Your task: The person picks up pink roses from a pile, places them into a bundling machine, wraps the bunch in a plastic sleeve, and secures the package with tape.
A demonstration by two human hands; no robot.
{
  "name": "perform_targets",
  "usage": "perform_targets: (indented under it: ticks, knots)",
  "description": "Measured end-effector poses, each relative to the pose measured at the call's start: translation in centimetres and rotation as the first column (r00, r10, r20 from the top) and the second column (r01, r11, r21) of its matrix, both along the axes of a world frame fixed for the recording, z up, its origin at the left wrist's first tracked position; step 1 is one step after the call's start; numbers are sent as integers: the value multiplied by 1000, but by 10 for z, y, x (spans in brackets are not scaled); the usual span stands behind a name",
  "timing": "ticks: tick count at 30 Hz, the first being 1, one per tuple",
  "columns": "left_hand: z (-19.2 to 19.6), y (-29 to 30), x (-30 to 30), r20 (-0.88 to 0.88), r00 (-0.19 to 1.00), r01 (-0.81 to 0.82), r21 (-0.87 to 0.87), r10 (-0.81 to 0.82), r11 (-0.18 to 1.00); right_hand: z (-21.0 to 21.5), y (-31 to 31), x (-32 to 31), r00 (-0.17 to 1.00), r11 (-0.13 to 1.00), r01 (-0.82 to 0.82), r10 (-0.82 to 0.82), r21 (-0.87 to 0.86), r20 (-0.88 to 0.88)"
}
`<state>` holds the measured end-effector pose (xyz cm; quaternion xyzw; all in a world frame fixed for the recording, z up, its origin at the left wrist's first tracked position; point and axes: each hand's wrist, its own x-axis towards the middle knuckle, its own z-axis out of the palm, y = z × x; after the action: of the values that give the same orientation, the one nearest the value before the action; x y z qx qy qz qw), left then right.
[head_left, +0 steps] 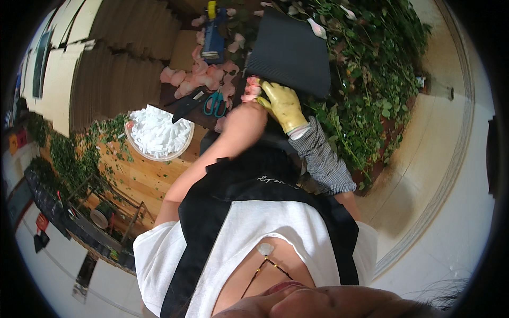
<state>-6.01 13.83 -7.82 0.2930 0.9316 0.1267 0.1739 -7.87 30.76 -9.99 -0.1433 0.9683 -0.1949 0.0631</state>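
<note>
1. Tangled heap of leafy green stems (pixel 371 90): my right side.
2. Black ribbed rectangular sheet (pixel 291 53): just beyond my glove.
3. My right hand (pixel 283 103), pale-yellow rubber glove: fingers look closed on small pink-and-white flower heads (pixel 251 91).
4. My bare left hand (pixel 245 124): near them, blurred; can't tell its fingers' state.
5. Flower heads: by the sheet's near-left corner. Step, probably: bunching; next move calls for level heads, light grip.
</note>
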Motion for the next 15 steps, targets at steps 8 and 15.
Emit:
perform_targets:
  ticks: [8, 15]
  knots:
    - [-26, 39, 42, -29, 976, -212, 82, 215, 974, -8, 2, 3, 998, 998, 60, -61, 30, 21]
    - [-16, 35, 42, -74, 946, -289, 245, 315, 925, -7, 2, 0, 995, 995, -39, 47, 90, -89]
